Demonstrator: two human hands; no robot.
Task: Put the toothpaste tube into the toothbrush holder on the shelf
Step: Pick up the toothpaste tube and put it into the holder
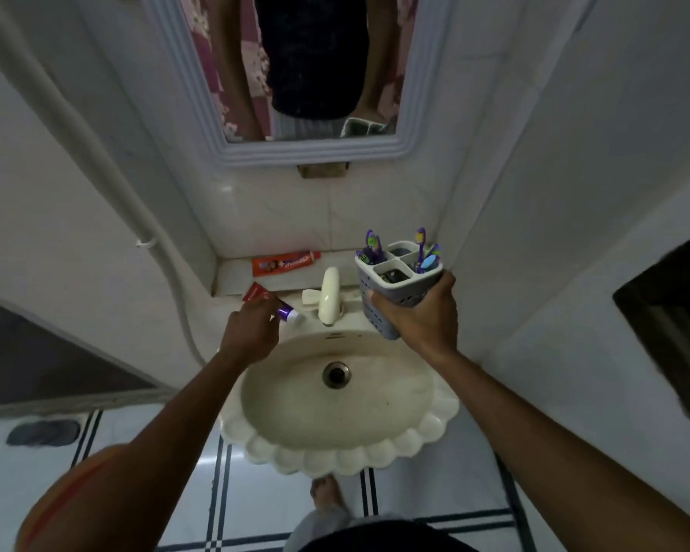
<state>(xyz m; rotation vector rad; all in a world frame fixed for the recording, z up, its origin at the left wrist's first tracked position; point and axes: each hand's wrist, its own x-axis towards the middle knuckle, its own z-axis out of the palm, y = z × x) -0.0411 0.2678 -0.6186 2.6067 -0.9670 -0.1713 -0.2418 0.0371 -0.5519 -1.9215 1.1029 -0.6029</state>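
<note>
— Well, start with the big things: the person stands over a scalloped sink (335, 444), with a tiled shelf (236, 278) behind the tap (329, 294) and a mirror (295, 73) above. What could go wrong from here?

— Mostly a miss at the mouth of the toothbrush holder (395, 290). It is lifted off the shelf and tilted, held over the back right of the sink, and two of its four compartments already hold toothbrushes (425, 253). If the tube comes in at an angle, it could catch on a divider or knock the brushes, and anything dropped would land in the basin.

— And the holder itself?

— It has to go back on the shelf in the end. With one hand carrying it, a slip there is the other risk.

— Then the hands?

— The right hand (419, 316) is wrapped firmly around the holder's lower body, fingers closed on it. The left hand (252, 326) is closed around a toothpaste tube (273, 302), red at the tail, purple near the white cap, held just left of the tap over the sink's rim. The grip looks like a pinch, though the hand's back hides the fingertips.

— Is that the only tube?

— No, a red toothpaste box (285, 262) lies flat on the shelf, untouched.
</note>
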